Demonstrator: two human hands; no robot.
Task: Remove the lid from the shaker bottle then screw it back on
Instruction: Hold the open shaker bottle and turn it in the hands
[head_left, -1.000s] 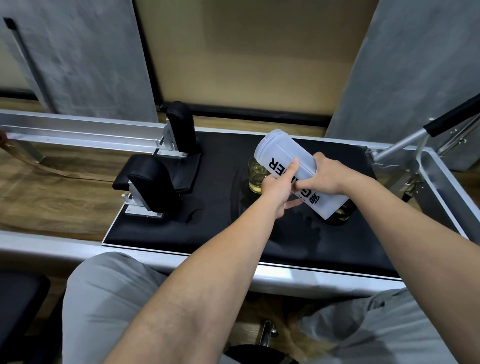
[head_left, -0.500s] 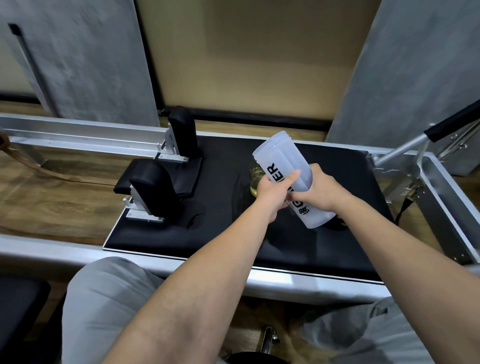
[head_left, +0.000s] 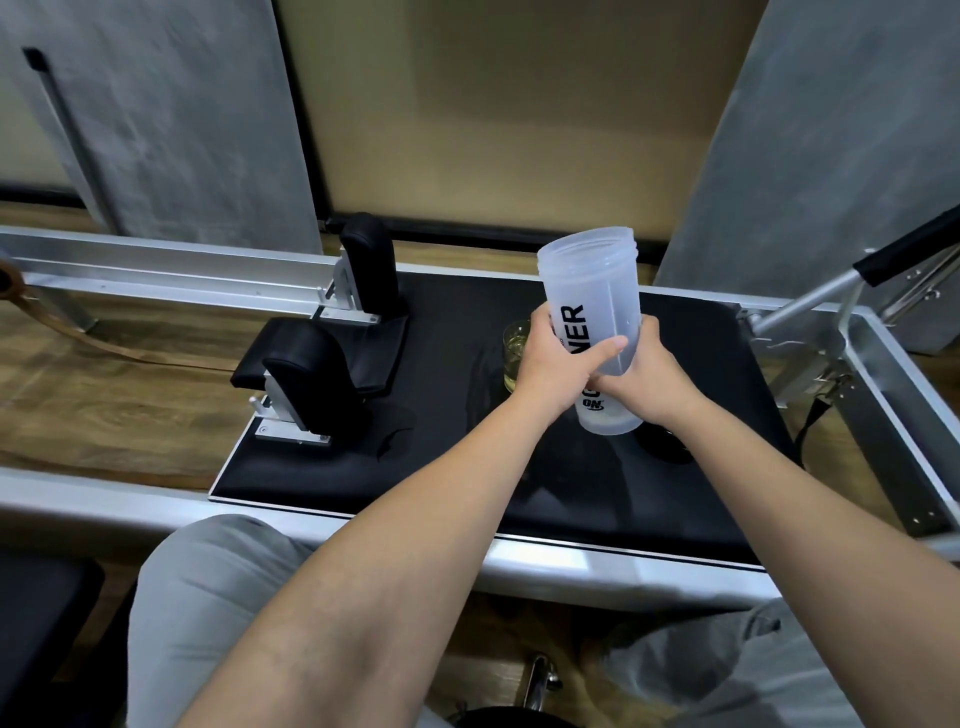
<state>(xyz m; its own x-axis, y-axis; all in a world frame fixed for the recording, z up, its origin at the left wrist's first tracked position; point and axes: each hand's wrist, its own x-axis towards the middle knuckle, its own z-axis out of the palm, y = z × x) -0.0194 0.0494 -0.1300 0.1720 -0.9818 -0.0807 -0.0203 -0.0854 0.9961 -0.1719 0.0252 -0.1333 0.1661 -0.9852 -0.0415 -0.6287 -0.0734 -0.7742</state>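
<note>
Shaker bottle (head_left: 592, 291) now tipped upright, lidless, left hand (head_left: 553, 364) and right hand (head_left: 652, 382) both wrapped around it. Setting it down could knock the glass (head_left: 514, 348) just behind

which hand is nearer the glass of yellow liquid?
Left. The left hand is right beside the glass, overlapping it; the right hand is across the shaker bottle.

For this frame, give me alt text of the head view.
Both hands, left hand and right hand, hold a lidless translucent shaker bottle nearly upright above a black padded platform. A glass of yellowish liquid stands behind.
</note>
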